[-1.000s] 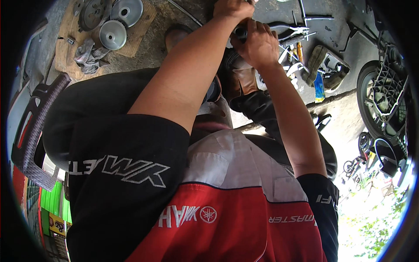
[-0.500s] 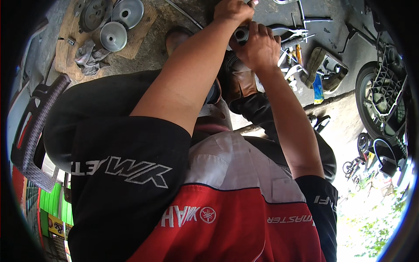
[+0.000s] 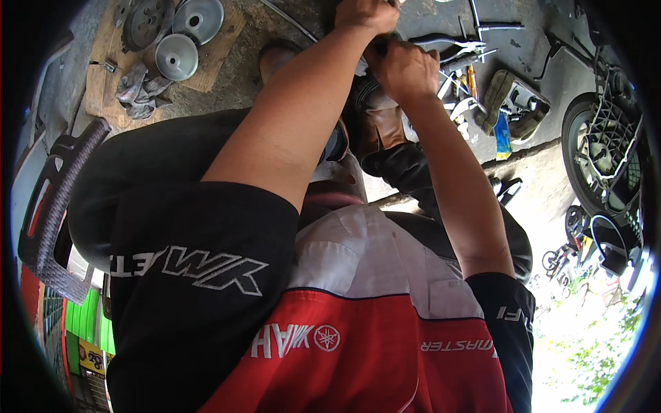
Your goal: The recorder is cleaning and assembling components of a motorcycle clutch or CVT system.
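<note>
Both hands meet at the top edge of the view, over the floor between my brown boots (image 3: 385, 124). My right hand (image 3: 406, 72) is closed, its fingers curled around a dark part (image 3: 380, 45) that shows only as a small patch. Just beyond it, my left hand (image 3: 367, 16) is also closed, and what its fingers grip is hidden. Pliers with dark handles (image 3: 454, 45) lie on the floor beside my right hand.
At the far left, metal pulley discs (image 3: 176, 58) and a grey rag (image 3: 141, 93) lie on a wooden board (image 3: 222, 51). Screwdrivers and other tools (image 3: 472, 81) lie to the right, near a tray of parts (image 3: 490, 113). A wheel (image 3: 577, 148) stands at the right edge.
Both hands have shifted slightly left and up. My right hand has turned, and the round metal end that showed between the hands is now covered.
</note>
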Demonstrator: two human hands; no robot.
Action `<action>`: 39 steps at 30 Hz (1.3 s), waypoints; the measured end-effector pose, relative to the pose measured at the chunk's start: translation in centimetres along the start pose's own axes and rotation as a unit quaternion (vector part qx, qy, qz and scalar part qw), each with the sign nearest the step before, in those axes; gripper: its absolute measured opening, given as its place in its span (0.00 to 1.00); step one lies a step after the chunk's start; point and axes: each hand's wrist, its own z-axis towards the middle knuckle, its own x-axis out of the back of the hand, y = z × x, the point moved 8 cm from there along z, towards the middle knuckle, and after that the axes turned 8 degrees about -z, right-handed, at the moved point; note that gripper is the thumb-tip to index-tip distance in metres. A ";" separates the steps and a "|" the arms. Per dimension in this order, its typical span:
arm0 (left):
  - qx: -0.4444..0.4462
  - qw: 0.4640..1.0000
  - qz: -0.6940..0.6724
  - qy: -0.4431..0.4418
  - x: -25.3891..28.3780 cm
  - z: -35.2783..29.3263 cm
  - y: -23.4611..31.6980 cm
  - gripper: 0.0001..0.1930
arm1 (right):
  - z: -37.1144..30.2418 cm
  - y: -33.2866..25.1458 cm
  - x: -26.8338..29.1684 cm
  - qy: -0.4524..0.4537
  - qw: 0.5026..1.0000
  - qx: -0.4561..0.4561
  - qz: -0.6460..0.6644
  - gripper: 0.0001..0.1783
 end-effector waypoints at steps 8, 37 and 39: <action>0.000 0.999 0.027 -0.032 -0.2 0.0 0.4 0.17 | -0.1 0.0 0.1 0.003 1.000 0.013 0.024 0.29; 0.123 0.987 -0.088 -0.052 -1.3 -0.1 -1.5 0.22 | -0.2 -0.2 0.7 -0.064 0.991 -0.112 0.043 0.28; 0.147 0.986 -0.051 -0.061 -0.2 -0.7 -0.8 0.20 | 0.0 -0.3 0.4 -0.101 0.986 -0.101 0.083 0.28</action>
